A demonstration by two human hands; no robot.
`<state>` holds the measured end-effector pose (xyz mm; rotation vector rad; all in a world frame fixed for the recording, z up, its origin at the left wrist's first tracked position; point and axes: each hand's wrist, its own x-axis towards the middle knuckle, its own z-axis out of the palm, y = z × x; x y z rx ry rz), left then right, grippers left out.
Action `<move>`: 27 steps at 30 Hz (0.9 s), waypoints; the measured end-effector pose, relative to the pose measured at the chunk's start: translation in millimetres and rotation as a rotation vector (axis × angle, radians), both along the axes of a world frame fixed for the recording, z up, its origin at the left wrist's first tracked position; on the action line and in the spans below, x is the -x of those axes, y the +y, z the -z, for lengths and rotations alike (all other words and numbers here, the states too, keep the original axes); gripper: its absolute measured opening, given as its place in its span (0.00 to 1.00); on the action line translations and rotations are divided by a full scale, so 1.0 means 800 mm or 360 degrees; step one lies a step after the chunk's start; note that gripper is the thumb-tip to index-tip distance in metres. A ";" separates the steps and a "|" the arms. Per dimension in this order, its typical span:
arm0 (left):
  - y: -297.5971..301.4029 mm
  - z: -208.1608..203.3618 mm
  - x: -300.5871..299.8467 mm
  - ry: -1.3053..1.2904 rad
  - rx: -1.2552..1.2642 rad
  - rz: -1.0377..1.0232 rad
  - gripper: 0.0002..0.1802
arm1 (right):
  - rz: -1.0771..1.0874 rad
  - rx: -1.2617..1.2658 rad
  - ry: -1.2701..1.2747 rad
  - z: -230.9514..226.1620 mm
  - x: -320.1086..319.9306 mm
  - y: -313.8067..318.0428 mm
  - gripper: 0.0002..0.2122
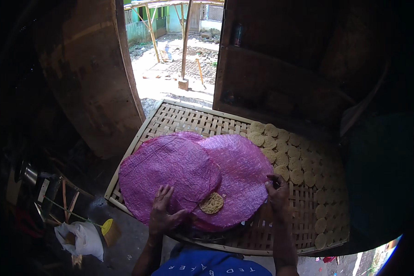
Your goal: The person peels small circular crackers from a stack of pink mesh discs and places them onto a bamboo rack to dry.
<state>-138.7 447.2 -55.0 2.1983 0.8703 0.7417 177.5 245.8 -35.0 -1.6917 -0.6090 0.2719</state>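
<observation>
Two round pink-purple sheets (170, 172) with a crinkled, plastic-like surface overlap on a woven bamboo rack (303, 200). My left hand (164, 210) lies with its fingers apart on the near part of the left sheet. At the rim of the right sheet (244, 168), the thumb and fingers of my right hand (278, 191) pinch its edge. Between my hands, one round, tan, lacy-looking cracker (211, 203) sits on the right sheet, close to the left sheet's edge. What lies beneath the sheets is hidden.
Rows of similar tan crackers (296, 176) cover the rack's right side, partly in shadow. Beyond its far edge stands an open doorway onto a sunlit yard (175, 69). A white sack (80, 239) and a yellow woven fan-like thing (107, 226) are at the lower left.
</observation>
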 end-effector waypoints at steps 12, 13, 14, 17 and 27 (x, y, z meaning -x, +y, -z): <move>0.033 0.011 0.040 0.0236 -0.0212 0.0137 0.34 | 0.0162 0.0346 -0.0287 0.038 0.001 -0.001 0.10; 0.040 0.011 0.049 0.0290 -0.0229 0.0107 0.32 | 0.0179 0.0407 -0.0356 0.041 0.001 -0.002 0.10; 0.045 0.007 0.055 0.0272 -0.0236 0.0021 0.29 | 0.0177 0.0416 -0.0357 0.040 0.002 -0.001 0.10; 0.064 0.012 0.086 0.0413 -0.0302 -0.0219 0.26 | 0.0192 0.0460 -0.0352 0.027 0.015 0.008 0.10; 0.022 -0.027 0.026 -0.0028 -0.0243 -0.0299 0.20 | -0.0769 0.0452 -0.1306 -0.015 0.139 0.080 0.19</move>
